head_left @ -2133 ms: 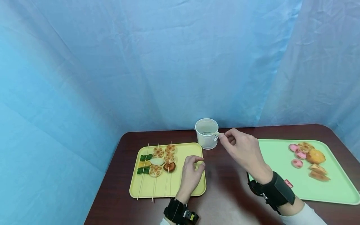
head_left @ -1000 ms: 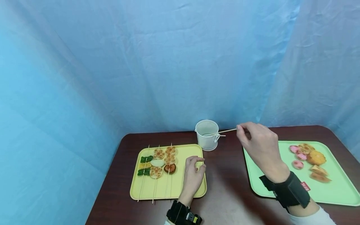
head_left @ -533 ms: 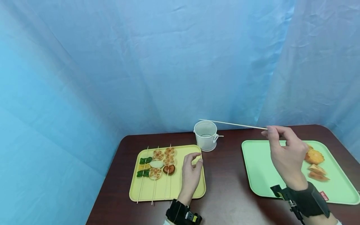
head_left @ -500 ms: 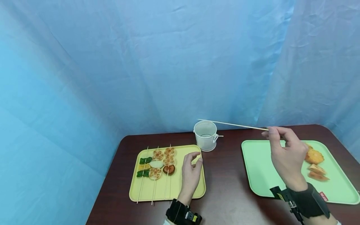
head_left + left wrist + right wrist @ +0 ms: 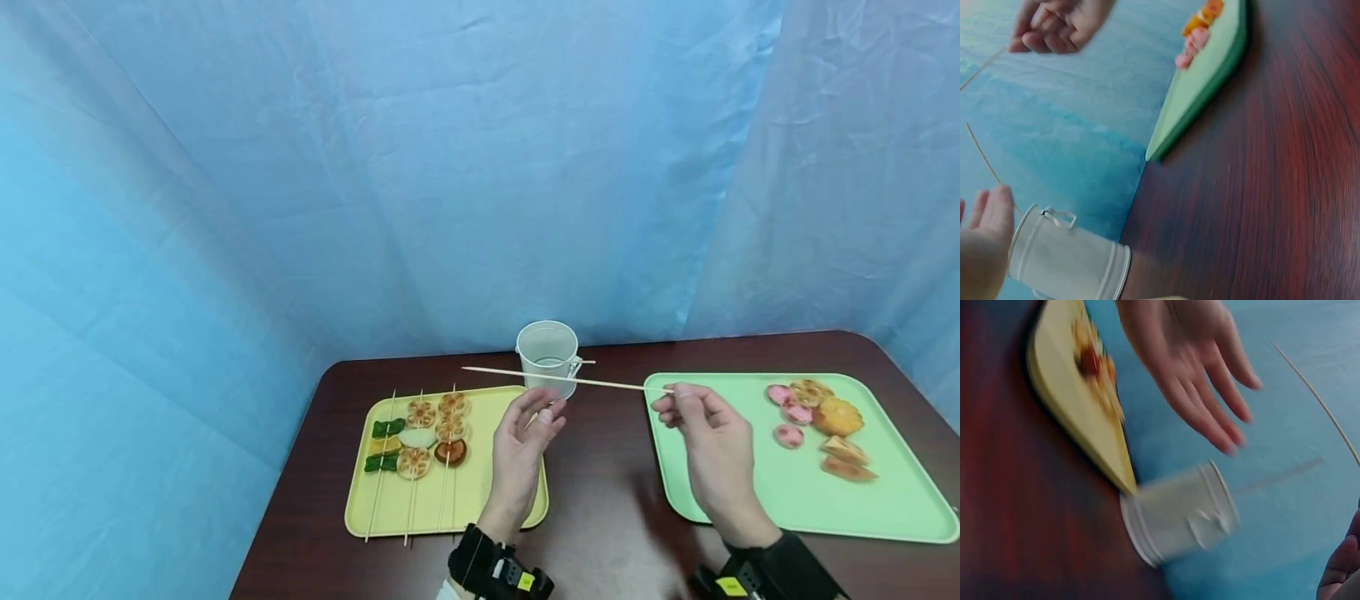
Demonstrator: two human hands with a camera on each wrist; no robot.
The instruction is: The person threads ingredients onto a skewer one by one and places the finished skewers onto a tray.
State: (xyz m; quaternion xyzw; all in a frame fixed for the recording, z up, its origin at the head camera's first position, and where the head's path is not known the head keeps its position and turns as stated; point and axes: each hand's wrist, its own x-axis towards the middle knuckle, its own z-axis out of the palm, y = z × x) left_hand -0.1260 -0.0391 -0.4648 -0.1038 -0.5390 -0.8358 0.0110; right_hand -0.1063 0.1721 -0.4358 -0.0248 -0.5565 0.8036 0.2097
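My right hand [image 5: 712, 450] pinches one end of a thin wooden skewer [image 5: 600, 382] between thumb and fingertips, over the near left part of the green tray. Bare of food, the skewer points left and passes in front of the white bucket [image 5: 547, 342]. Below its pointed half is my left hand [image 5: 517, 450], fingers loosely bent and holding nothing, above the yellow tray's right side. In the right wrist view the left hand [image 5: 1197, 369] shows its palm, apart from the skewer [image 5: 1319, 400]. Another skewer [image 5: 984, 156] sticks out of the bucket [image 5: 1069, 256].
The yellow tray [image 5: 487, 517] carries several loaded skewers with lotus root slices [image 5: 415, 460], a mushroom [image 5: 451, 452] and green pieces [image 5: 382, 462]. On the green tray [image 5: 795, 508] lie pink rounds [image 5: 789, 436], a golden patty [image 5: 838, 416] and tan wedges [image 5: 847, 470]. A blue curtain [image 5: 480, 167] stands behind.
My right hand has drawn a skewer out of the bucket, carried it right, then brought it back left and nearer. My left hand has turned and spread slightly.
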